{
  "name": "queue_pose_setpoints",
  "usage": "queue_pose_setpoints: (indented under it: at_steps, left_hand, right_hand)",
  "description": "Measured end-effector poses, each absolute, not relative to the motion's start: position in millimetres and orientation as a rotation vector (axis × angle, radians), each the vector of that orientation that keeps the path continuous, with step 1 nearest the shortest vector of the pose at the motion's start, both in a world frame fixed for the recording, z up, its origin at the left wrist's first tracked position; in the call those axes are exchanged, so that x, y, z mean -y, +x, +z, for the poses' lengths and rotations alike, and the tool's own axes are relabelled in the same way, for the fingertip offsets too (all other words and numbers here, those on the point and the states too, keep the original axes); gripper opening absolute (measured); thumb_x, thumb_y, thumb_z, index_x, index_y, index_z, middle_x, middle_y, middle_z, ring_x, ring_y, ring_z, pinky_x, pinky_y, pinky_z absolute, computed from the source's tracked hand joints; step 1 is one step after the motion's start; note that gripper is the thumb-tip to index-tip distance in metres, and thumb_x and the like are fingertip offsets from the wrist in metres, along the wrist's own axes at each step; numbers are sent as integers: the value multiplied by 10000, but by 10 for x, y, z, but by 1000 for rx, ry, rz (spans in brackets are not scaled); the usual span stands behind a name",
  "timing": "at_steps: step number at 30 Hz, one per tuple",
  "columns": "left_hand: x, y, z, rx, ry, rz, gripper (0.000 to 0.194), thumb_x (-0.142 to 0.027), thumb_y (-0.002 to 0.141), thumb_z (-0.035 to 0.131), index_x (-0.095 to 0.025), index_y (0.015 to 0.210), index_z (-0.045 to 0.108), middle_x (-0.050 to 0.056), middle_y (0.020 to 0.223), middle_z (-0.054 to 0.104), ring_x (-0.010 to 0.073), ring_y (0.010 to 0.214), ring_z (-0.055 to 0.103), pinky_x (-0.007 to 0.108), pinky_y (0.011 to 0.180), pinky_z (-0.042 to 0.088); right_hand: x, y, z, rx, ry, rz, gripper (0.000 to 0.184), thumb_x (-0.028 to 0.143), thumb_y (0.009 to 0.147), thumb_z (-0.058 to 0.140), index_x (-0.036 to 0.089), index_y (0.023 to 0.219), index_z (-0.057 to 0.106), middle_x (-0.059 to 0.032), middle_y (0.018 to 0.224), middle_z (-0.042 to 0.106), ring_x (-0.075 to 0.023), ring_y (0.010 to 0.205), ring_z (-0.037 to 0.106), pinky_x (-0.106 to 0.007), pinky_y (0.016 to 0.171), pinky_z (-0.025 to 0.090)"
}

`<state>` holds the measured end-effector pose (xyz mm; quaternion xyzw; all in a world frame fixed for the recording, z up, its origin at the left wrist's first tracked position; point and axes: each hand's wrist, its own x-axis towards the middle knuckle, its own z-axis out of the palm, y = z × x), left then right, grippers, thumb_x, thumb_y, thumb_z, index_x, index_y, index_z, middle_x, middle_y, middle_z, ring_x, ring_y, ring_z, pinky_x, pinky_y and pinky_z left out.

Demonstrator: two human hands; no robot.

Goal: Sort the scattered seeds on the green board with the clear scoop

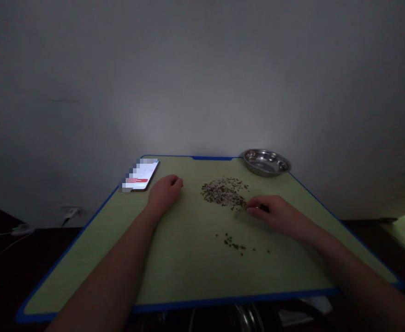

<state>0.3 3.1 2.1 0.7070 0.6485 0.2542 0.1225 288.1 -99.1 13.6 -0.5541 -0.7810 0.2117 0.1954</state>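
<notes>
On the green tabletop lies a pile of mixed pale grains and small dark beans [223,191]. A smaller scatter of dark beans [233,243] lies nearer me, apart from the pile. My right hand [270,212] is at the pile's right edge, its fingers pinched round a thin metal tool [239,212] whose tip points down-left at the table. The tool's exact kind is too blurred to make out. Left of the pile, my left hand [166,193] rests on the table with its fingers curled in, and nothing shows in it.
A shallow steel bowl [266,162] stands at the table's back right corner. A phone with a lit screen [142,175] lies at the back left. The table [185,258] has a blue rim and meets a pale wall. A plug and cables [69,213] are at lower left.
</notes>
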Motion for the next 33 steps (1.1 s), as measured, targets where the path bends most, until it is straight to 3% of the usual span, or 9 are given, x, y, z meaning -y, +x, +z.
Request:
queue_pose_setpoints:
  at_steps: [8,19,27,33]
  left_hand:
    - [-28,10,5,-1891,2086,757,333,-363,798,375,-171,749,643,47,707,627,151,647,524,258,553,301]
    - [-12,16,48,-1903,2073,711,341,-367,796,365,-175,774,645,48,713,642,158,649,533,255,548,307]
    - [-51,-8,22,-1894,2099,721,346,-379,788,363,-179,766,645,51,754,650,172,700,556,262,571,338]
    - [-32,1,35,-1905,2095,711,349,-381,787,355,-184,773,642,50,762,650,172,704,552,258,557,319]
  right_hand:
    - [1082,3072,144,2120,-1592,692,239,348,859,470,179,760,609,-1,673,572,-140,607,493,-261,552,368]
    - [864,2553,210,2332,-1423,586,146,242,830,538,165,810,661,-6,684,621,-119,599,516,-242,556,365]
    - [861,2375,310,2586,-1022,818,142,189,842,547,154,877,680,-32,834,677,-126,761,589,-230,703,422]
    - [1098,2739,336,2322,-1348,796,176,284,859,511,174,820,644,-4,726,618,-126,650,532,-236,585,398]
